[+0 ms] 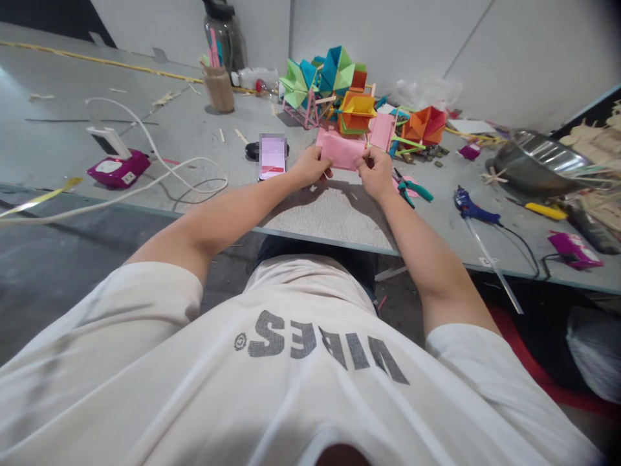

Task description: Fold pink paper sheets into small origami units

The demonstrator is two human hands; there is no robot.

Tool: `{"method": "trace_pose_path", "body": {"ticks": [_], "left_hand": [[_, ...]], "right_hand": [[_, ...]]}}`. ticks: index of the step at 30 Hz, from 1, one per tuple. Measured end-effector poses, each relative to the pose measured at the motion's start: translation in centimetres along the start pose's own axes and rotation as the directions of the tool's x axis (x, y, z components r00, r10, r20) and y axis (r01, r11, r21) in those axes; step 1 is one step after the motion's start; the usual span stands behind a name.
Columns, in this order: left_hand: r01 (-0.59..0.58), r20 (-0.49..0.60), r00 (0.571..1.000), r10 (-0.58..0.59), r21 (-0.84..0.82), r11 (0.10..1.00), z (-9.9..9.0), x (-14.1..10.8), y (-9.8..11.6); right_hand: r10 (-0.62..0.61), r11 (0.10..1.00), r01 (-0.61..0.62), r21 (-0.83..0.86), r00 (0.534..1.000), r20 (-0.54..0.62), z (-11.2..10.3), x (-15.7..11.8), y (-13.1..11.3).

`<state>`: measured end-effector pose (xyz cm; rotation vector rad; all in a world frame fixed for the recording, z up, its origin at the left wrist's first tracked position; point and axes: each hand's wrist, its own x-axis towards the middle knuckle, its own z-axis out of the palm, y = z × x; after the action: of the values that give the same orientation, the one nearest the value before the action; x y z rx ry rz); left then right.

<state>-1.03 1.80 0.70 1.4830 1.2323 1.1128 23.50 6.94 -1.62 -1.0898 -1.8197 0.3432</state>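
Note:
Between my two hands a pink sheet of paper (342, 150) is held a little above the grey table (310, 217). The fingers of my left hand (313, 167) pinch its left edge. At its right edge my right hand (376, 171) grips it between thumb and fingers. Behind the sheet stand folded paper shapes in green and blue (334, 70), with a yellow and orange one (358, 111) just above the sheet. Another pink piece (381, 131) lies beyond my right hand. Teal-handled pliers (414, 189) rest right of that hand.
Left of my hands lies a phone (272, 155); farther left, a purple power block (119, 169) with a white cable. A blue glue gun (475, 207), a yellow-handled knife (546, 210) and a metal bowl (531, 165) are on the right. A brown jar (219, 89) stands behind.

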Motion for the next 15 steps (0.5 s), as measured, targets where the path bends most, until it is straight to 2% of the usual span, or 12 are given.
{"method": "trace_pose_path", "body": {"ticks": [15], "left_hand": [[0.004,0.002,1.000,-0.004,0.001,1.000,-0.03,-0.28,0.46]], "right_hand": [[0.018,0.999,-0.018,0.040,1.000,0.021,-0.06,-0.24,-0.32]]}}
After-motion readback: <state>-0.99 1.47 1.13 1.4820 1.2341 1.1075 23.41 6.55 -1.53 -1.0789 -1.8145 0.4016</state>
